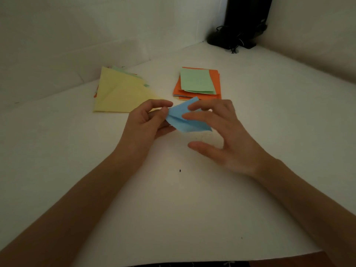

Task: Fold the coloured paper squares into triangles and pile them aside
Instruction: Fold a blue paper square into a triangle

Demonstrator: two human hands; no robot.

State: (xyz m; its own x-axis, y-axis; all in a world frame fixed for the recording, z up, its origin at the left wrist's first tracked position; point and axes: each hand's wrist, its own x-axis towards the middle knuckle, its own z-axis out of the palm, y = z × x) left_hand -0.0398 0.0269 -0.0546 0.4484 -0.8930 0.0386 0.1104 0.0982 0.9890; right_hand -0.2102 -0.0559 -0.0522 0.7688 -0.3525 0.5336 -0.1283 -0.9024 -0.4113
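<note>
**Mid-task: blue sheet half folded, stack not done**

- Done: pile of folded triangles at back left of the tabletop (173,209), yellow triangle (119,93) on top. Green and orange edges poke out under it, so several are finished; can't count them.
- In hand: blue paper (183,122), held just above the tabletop between both hands, near the front of the two piles. It's bent over with a soft ridge, not creased flat yet. Corners don't look aligned from here.
- Left hand (148,120) pinches the blue paper's left corner between thumb and forefinger.
- Right hand (227,135) has its fingers laid on top of the sheet; thumb is spread away below and off the paper, so no real grip there.
- Left: stack of unfolded squares (215,83) at back centre, green square (196,80) on top, orange under it, more colours at the bottom edge. Depth unclear, likely a fair few.
- Surroundings: black device (244,22) with cables (233,45) in the far corner, well apart from the work. Nothing blocks the path to the triangle pile.
- Risk, my guess: dim light, skewed crease.
</note>
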